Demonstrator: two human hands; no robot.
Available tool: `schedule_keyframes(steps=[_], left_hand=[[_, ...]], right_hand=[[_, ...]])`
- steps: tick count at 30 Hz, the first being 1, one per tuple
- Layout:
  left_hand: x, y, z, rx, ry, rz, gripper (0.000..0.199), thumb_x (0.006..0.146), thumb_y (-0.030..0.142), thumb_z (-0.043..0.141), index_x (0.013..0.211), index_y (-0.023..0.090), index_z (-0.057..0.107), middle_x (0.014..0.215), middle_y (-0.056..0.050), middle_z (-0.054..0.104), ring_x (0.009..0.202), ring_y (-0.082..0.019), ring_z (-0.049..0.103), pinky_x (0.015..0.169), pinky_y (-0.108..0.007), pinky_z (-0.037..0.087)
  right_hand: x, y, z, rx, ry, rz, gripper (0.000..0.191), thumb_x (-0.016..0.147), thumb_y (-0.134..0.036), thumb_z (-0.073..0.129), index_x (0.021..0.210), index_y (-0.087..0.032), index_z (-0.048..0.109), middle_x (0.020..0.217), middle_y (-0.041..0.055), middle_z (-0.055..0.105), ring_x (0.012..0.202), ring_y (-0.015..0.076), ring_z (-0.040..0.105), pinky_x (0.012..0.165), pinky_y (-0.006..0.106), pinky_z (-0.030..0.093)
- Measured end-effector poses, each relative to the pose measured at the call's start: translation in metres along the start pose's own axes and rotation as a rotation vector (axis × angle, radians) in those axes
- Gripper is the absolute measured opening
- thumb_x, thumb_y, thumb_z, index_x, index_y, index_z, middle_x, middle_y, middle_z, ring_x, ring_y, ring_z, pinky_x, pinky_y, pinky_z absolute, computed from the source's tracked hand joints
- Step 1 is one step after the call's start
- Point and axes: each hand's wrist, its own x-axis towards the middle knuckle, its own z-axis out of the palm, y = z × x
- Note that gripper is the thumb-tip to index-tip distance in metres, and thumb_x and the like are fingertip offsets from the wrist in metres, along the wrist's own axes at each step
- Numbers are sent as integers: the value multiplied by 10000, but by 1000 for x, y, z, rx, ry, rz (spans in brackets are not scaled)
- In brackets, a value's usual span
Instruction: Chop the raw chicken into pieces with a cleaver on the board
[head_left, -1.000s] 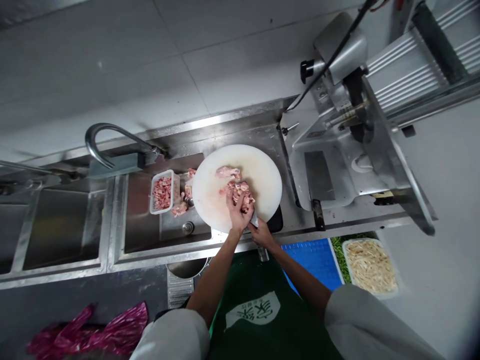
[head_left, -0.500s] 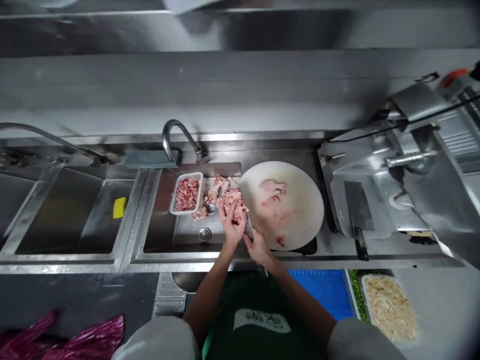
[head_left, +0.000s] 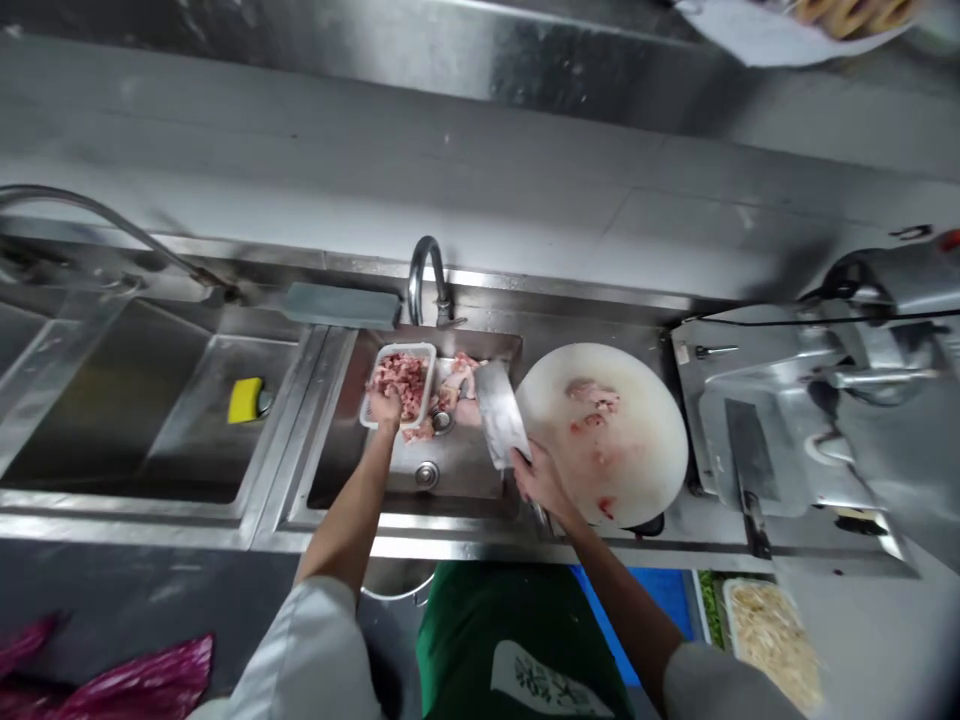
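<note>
My left hand reaches over the front of a white basket filled with chopped raw meat. Its fingers are at the meat; they are small and partly hidden, so whether they grip any is unclear. My right hand is closed on a cleaver, whose broad blade is raised over the sink's right side, beside the round white cutting board. A few meat pieces and red scraps lie on the board. Larger raw pieces rest in the sink between basket and blade.
A curved faucet stands behind the sink. A second sink at left holds a yellow sponge. Right of the board, another cleaver lies on a tray beside a metal machine. A container of pale shreds sits lower right.
My left hand has moved left from the cutting board's edge to the basket, and the chopped meat it held by the blade is gone from there. The cleaver now shows its broad side. The view has shifted.
</note>
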Motion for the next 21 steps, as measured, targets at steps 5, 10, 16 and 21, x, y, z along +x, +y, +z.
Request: schedule_keyframes(steps=[5, 10, 16, 21], left_hand=[[-74, 25, 84, 47, -264, 397, 233, 864, 259, 507, 1020, 187, 664, 1061, -112, 669, 1126, -271, 598, 1049, -432, 446], [-187, 57, 191, 97, -916, 715, 378, 936, 283, 469, 1277, 225, 621, 1364, -134, 574, 1320, -304, 499, 1147, -516, 373], [-259, 84, 279, 153, -913, 820, 582, 953, 368, 516, 1486, 155, 421, 1553, -201, 365, 1479, -353, 274, 1192, -593, 275], [-267, 108, 310, 222, -1049, 910, 414, 1019, 330, 385, 1367, 193, 561, 1396, -122, 560, 1390, -249, 417, 1224, -495, 299]], right_hand=[[-85, 77, -91, 284, 407, 168, 450, 767, -679, 605, 745, -264, 433, 398, -108, 371, 288, 112, 359, 290, 238, 321], [-147, 132, -138, 439, 731, 232, 506, 719, -712, 656, 706, -272, 406, 410, -101, 385, 298, 121, 378, 301, 259, 357], [-163, 181, -151, 561, 737, 241, 524, 731, -757, 631, 732, -277, 421, 434, -96, 377, 311, 124, 377, 318, 263, 354], [-144, 219, -173, 642, 585, 210, 553, 722, -746, 664, 770, -246, 433, 441, -111, 393, 323, 88, 377, 328, 226, 353]])
